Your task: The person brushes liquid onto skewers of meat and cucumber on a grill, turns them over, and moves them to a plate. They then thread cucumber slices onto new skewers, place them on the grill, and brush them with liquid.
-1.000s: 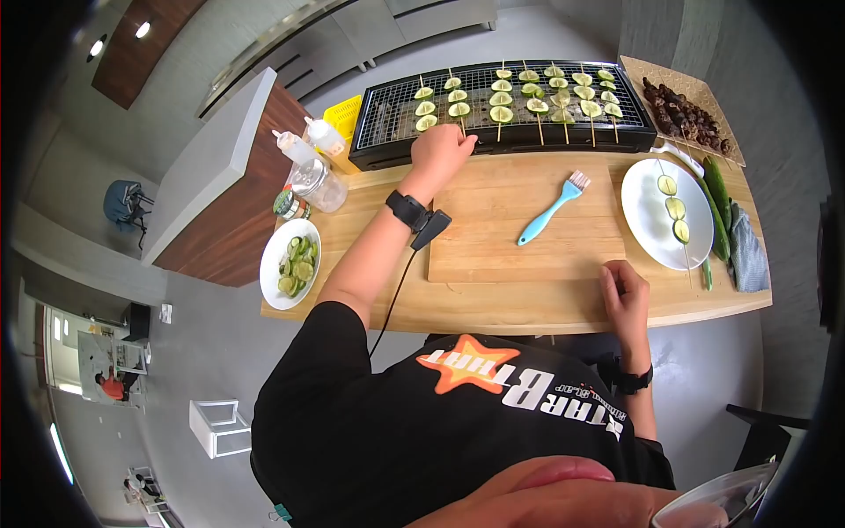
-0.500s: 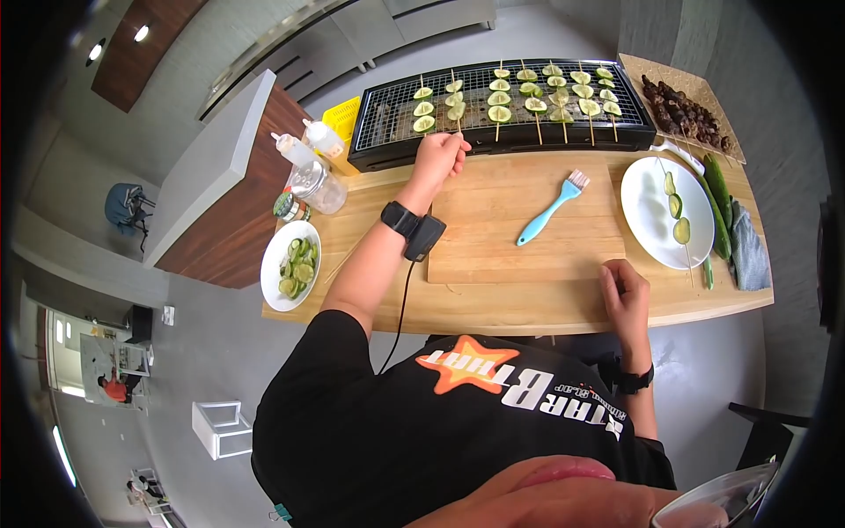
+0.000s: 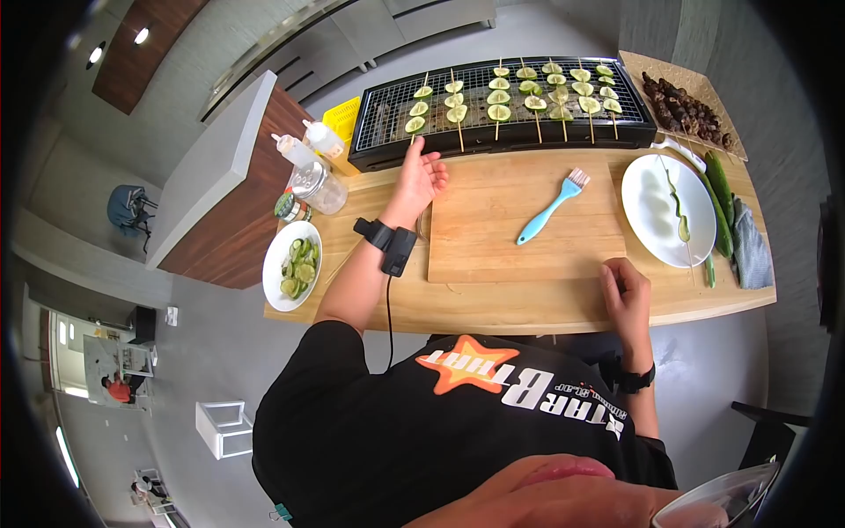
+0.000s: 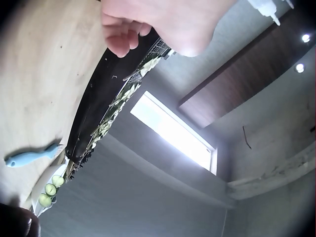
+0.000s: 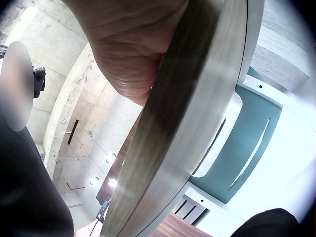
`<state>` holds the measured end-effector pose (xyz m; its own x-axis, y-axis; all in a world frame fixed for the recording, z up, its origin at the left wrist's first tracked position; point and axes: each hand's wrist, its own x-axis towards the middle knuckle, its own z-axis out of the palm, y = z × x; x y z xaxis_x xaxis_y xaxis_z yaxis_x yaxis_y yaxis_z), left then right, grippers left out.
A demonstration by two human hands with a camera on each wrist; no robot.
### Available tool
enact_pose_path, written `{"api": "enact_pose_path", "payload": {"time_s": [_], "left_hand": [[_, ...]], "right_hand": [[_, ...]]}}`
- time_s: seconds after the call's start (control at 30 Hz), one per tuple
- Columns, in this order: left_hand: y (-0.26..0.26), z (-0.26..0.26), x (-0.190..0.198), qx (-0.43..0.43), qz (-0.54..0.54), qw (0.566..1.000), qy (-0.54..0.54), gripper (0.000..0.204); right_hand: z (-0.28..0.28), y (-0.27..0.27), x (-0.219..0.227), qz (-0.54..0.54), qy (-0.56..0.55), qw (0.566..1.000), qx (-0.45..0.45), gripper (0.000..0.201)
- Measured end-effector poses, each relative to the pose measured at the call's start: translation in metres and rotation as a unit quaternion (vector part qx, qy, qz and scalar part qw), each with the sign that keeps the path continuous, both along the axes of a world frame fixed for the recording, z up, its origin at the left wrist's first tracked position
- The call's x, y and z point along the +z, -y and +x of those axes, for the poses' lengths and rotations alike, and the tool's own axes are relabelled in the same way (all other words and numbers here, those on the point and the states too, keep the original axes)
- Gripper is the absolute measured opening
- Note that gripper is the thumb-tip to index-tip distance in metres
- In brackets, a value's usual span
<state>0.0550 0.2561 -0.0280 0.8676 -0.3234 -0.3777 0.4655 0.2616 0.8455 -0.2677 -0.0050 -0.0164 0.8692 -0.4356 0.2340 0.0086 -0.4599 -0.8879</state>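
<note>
At the grill's (image 3: 519, 139) near left edge, my left hand (image 3: 422, 180) has its thumb and a finger at the stick end of the leftmost lime skewer (image 3: 417, 109), seemingly pinching it; the contact is partly hidden. Its other fingers curl loosely, also in the left wrist view, where the hand (image 4: 158, 22) is beside the black grill side (image 4: 96, 98). Several more skewers of green slices lie across the grate. My right hand (image 3: 627, 304), loosely curled and holding nothing, rests at the table's near edge; the right wrist view shows the hand (image 5: 133, 44) against that edge (image 5: 168, 113).
A blue brush (image 3: 550, 211) lies on the cutting board (image 3: 475, 238). To the right are a white plate (image 3: 647, 224) with one skewer, cucumbers (image 3: 720, 189), a cloth (image 3: 751, 246) and a meat tray (image 3: 635, 70). Bottles (image 3: 324, 139), a jar (image 3: 321, 189) and a bowl (image 3: 273, 273) stand left.
My left hand has moved left from the second skewer to the leftmost one, whose near end has shifted left. The slices on the plate have turned edge-on. My right hand has stayed put.
</note>
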Motion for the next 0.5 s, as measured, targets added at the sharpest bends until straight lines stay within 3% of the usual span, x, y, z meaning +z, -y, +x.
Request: {"api": "enact_pose_path", "payload": {"time_s": [0.2, 0.23, 0.37, 0.5], "left_hand": [[-0.01, 0.012, -0.008, 0.184, -0.096, 0.978, -0.002, 0.045], [-0.008, 0.007, -0.001, 0.215, -0.101, 0.971, -0.007, 0.035], [-0.02, 0.02, -0.012, 0.156, -0.08, 0.984, 0.039, 0.022], [-0.014, 0.008, 0.002, 0.02, -0.034, 0.997, 0.073, 0.021]], "right_hand": [[0.0, 0.001, -0.001, -0.003, -0.004, 1.0, -0.004, 0.012], [0.0, 0.001, -0.002, -0.004, -0.004, 1.0, -0.005, 0.012], [-0.001, 0.002, -0.001, -0.012, -0.008, 1.0, -0.004, 0.012], [0.0, 0.001, 0.0, -0.006, -0.004, 1.0, -0.004, 0.012]]}}
